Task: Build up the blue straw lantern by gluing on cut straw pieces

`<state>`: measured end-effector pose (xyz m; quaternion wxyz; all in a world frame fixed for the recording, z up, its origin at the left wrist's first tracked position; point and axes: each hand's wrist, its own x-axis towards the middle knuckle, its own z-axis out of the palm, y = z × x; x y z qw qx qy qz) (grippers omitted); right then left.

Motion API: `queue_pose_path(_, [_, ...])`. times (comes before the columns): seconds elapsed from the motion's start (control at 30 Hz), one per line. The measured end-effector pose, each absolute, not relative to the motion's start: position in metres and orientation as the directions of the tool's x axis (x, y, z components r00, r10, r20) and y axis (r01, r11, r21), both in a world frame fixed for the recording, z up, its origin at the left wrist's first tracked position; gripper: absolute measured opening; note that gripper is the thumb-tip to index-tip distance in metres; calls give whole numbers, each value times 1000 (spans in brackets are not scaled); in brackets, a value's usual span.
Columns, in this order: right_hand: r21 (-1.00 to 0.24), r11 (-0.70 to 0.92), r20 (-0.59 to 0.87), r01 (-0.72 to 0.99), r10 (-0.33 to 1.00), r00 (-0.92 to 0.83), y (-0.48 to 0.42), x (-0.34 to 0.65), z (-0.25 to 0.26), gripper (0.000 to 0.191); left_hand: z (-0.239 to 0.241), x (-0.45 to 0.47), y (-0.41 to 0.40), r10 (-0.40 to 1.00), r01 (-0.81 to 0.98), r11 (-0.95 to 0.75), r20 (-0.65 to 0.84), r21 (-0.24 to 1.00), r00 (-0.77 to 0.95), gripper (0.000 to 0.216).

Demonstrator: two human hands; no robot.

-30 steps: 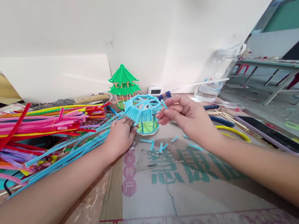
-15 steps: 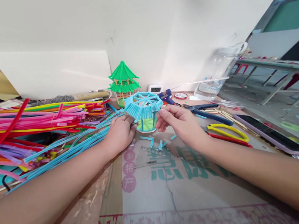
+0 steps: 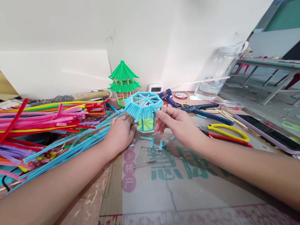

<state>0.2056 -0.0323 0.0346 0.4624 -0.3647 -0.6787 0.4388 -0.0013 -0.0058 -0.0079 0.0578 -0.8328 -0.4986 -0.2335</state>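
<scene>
A small light-blue pipe-cleaner pavilion model (image 3: 144,107) stands on a green base, its sloped roof topped by a spoked ring. My left hand (image 3: 121,132) is at its left side, fingers curled against the model's edge. At the right edge, my right hand (image 3: 175,124) has thumb and fingers pinched together; whatever is between them is too small or hidden to tell. Short blue pipe-cleaner pieces (image 3: 151,141) lie on the mat in front of the model. Long blue pipe cleaners (image 3: 67,154) run beneath my left wrist and forearm.
Behind stands a green two-tiered pagoda (image 3: 124,79) beside a small digital timer (image 3: 155,88). Colourful pipe-cleaner bundles (image 3: 25,122) fill the left. At right lie a glue gun (image 3: 167,98), dark-blue pliers (image 3: 207,112), yellow-and-red-handled pliers (image 3: 230,133), wooden sticks (image 3: 234,119) and a phone (image 3: 271,133).
My right hand has shifted slightly left and down, covering more of a short blue piece near it. My left hand and the pavilion model look nearly unmoved.
</scene>
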Motion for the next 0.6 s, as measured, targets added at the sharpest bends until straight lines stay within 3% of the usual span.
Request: queue_pose_path(0.6, [-978, 204, 203, -34, 920, -334, -26, 201, 27, 30, -8, -1, -6, 804, 867, -484, 453, 121, 386, 22])
